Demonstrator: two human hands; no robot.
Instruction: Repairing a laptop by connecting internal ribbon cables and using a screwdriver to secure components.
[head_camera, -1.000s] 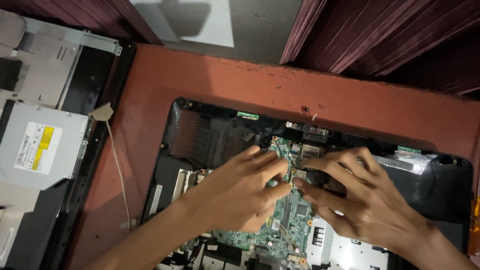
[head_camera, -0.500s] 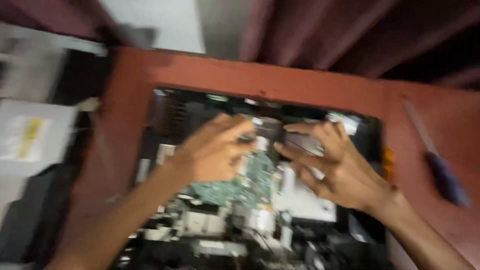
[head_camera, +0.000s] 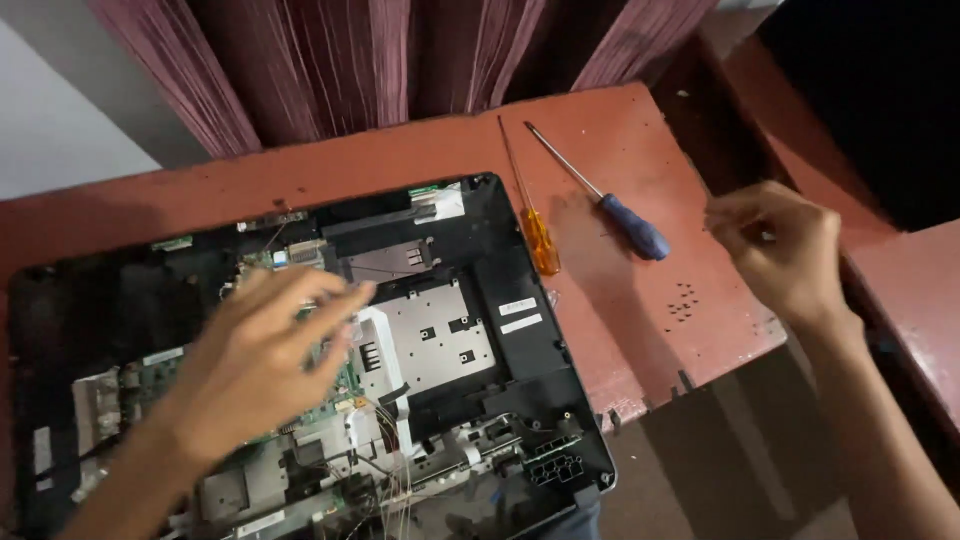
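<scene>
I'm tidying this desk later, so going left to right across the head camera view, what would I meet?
Left hand over the opened laptop base → orange-handled screwdriver → blue-handled screwdriver → cluster of small screws → right hand, raised with fingertips pinched.

Left hand (head_camera: 262, 355) spread, right hand (head_camera: 780, 250) pinched

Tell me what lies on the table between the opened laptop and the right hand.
In the head view, two screwdrivers lie between the opened laptop and the right hand: an orange-handled screwdriver beside the laptop's edge, then a blue-handled screwdriver on the red table.
</scene>
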